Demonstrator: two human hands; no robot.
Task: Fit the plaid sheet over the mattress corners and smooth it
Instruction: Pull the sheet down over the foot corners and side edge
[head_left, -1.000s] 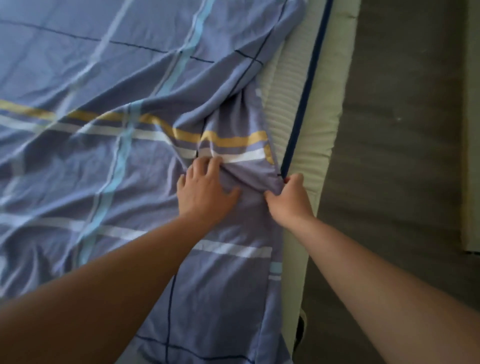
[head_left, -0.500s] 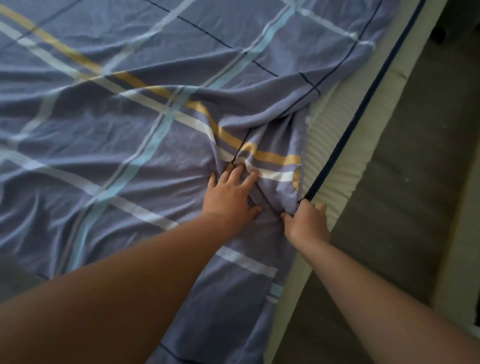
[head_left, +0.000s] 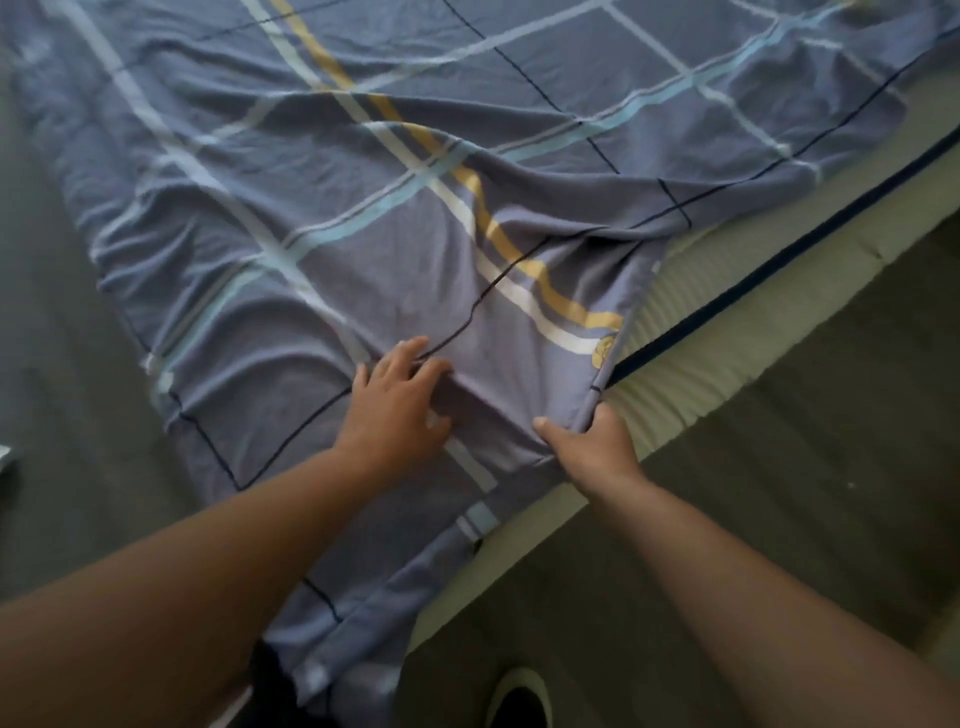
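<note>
The blue plaid sheet (head_left: 322, 208), with white, pale blue and yellow stripes, lies wrinkled over most of the mattress (head_left: 696, 332). A cream strip of mattress with dark blue piping shows bare along the right side. My left hand (head_left: 397, 402) lies flat on the sheet, fingers spread, pressing the cloth near the side edge. My right hand (head_left: 592, 447) pinches the sheet's hem at the mattress edge, thumb on top, fingers under the fabric. The sheet's near end hangs down over the mattress end.
Grey floor (head_left: 779, 519) runs along the right of the bed and also on the left past the sheet's edge. A dark shoe with a white rim (head_left: 519, 696) shows at the bottom by the mattress end.
The view has swung left and pulled back, showing more of the bed. My hands have moved apart; the bunched fold between them has flattened, and my right hand keeps its hold on the hem.
</note>
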